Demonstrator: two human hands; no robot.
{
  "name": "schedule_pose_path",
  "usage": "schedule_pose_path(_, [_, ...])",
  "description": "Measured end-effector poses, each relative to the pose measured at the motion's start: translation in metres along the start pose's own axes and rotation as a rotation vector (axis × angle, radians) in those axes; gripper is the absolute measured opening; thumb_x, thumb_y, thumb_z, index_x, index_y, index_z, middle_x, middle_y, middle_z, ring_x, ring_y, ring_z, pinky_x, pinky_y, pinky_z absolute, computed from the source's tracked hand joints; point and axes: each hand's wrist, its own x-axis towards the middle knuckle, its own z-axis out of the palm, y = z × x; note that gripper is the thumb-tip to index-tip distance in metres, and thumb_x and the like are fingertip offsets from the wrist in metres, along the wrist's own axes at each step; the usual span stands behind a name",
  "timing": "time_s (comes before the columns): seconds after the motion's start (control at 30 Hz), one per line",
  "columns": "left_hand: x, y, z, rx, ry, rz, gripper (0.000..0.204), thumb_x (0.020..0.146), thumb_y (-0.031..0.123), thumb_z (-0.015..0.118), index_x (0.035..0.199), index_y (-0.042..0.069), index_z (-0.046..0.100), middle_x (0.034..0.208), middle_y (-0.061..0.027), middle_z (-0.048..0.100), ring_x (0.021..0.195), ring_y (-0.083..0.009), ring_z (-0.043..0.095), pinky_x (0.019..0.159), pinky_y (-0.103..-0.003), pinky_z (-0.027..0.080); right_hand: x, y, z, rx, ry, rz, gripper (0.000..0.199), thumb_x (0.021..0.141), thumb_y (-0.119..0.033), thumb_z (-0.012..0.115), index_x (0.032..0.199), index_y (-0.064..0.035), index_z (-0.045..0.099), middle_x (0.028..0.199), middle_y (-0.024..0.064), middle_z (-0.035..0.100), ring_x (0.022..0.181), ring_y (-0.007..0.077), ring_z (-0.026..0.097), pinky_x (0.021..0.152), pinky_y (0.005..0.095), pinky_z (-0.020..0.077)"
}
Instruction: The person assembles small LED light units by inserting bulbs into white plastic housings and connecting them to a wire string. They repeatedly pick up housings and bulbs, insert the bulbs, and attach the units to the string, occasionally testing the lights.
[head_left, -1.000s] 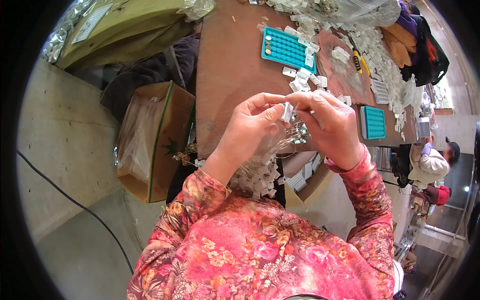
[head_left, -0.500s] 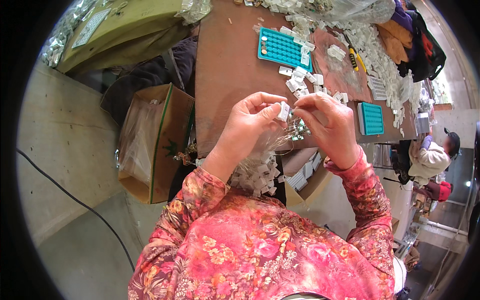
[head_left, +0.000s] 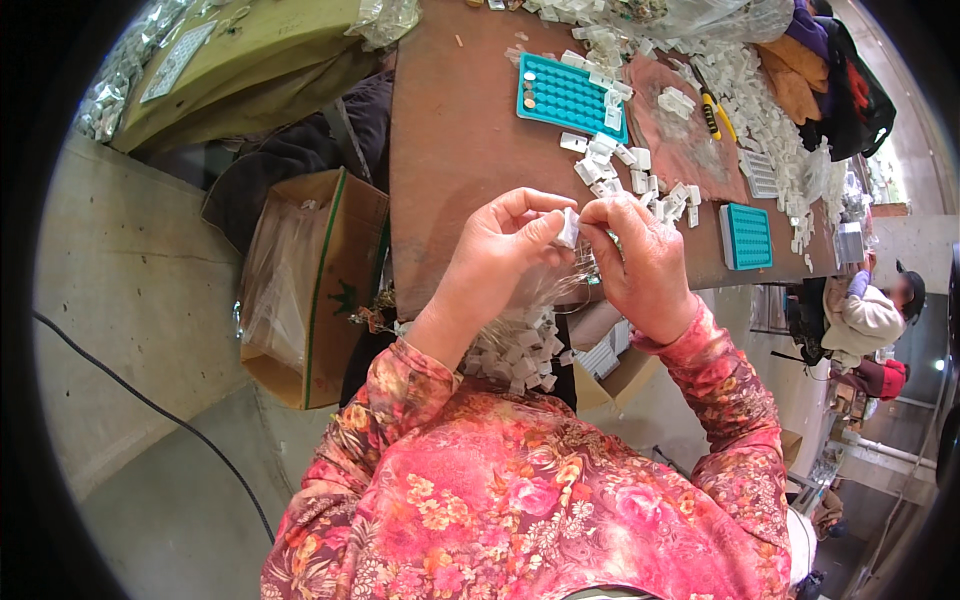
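Over the table's near edge, my left hand [head_left: 497, 248] pinches a small white plastic case [head_left: 568, 229] between thumb and fingers. My right hand [head_left: 643, 262] comes up close on the right side of the case, thumb and forefinger pressed together; whatever sits between them is too small or hidden to make out. Thin pale wires [head_left: 552, 288] hang below the hands. More white plastic pieces [head_left: 518, 352] are heaped below, against the flowered clothing. Beyond the hands, loose white cases [head_left: 603, 160] lie scattered on the brown table [head_left: 450, 130].
A teal tray [head_left: 548, 98] with several small round discs along its left side lies on the table. Another teal tray [head_left: 747, 238] stands to the right. Yellow-black pliers [head_left: 712, 115] rest on a reddish cloth [head_left: 665, 140]. Cardboard box [head_left: 315, 290] at left; another person [head_left: 860, 315] far right.
My right hand has moved left, bringing its fingertips up to the white case. The case has turned slightly in my left hand, which stays nearly in place.
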Motion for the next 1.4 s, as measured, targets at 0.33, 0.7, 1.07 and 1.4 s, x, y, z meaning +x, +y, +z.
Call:
schedule_pose_path(0.33, [0.000, 0.002, 0.003, -0.014, 0.023, 0.011, 0.020, 0.096, 0.012, 0.055, 0.111, -0.001, 0.058, 0.099, -0.0059, 0.064, 0.089, -0.0120, 0.062, 0.077, -0.029, 0.053, -0.003, 0.002, -0.001, 0.111, 0.008, 0.074, 0.014, 0.081, 0.003, 0.062, 0.092, -0.0018, 0.056, 0.083, 0.0122, 0.059, 0.074, 0.0294, 0.062, 0.062, 0.0336, 0.0506])
schedule_pose_path(0.7, [0.000, 0.000, 0.000, -0.034, -0.043, 0.059, 0.020, 0.096, 0.012, 0.054, 0.110, -0.001, 0.058, 0.098, -0.0069, 0.064, 0.085, -0.0109, 0.061, 0.074, -0.026, 0.050, -0.004, 0.001, 0.008, -0.031, 0.039, -0.037, 0.017, 0.080, 0.001, 0.058, 0.095, -0.0040, 0.050, 0.082, 0.0122, 0.058, 0.070, 0.0324, 0.063, 0.057, 0.0369, 0.0504])
schedule_pose_path(1.07, [-0.013, 0.013, 0.013, 0.008, 0.041, 0.188, 0.020, 0.095, 0.010, 0.054, 0.113, 0.001, 0.057, 0.099, -0.0100, 0.065, 0.085, -0.0154, 0.064, 0.072, -0.026, 0.050, 0.027, 0.082, -0.029, -0.559, 0.034, 0.188, 0.010, 0.082, -0.015, 0.063, 0.086, -0.0060, 0.062, 0.087, 0.0112, 0.061, 0.081, 0.0311, 0.062, 0.069, 0.0409, 0.0501])
schedule_pose_path(1.4, [-0.108, 0.049, 0.010, 0.721, 0.100, 0.595, 0.025, 0.084, -0.011, 0.054, 0.106, 0.000, 0.054, 0.104, -0.0185, 0.060, 0.088, -0.0172, 0.058, 0.074, -0.027, 0.049, 0.012, 0.118, -0.029, -0.174, 0.200, 0.167, 0.014, 0.083, -0.019, 0.066, 0.086, -0.0055, 0.064, 0.082, 0.0106, 0.066, 0.077, 0.0284, 0.064, 0.067, 0.0373, 0.0503])
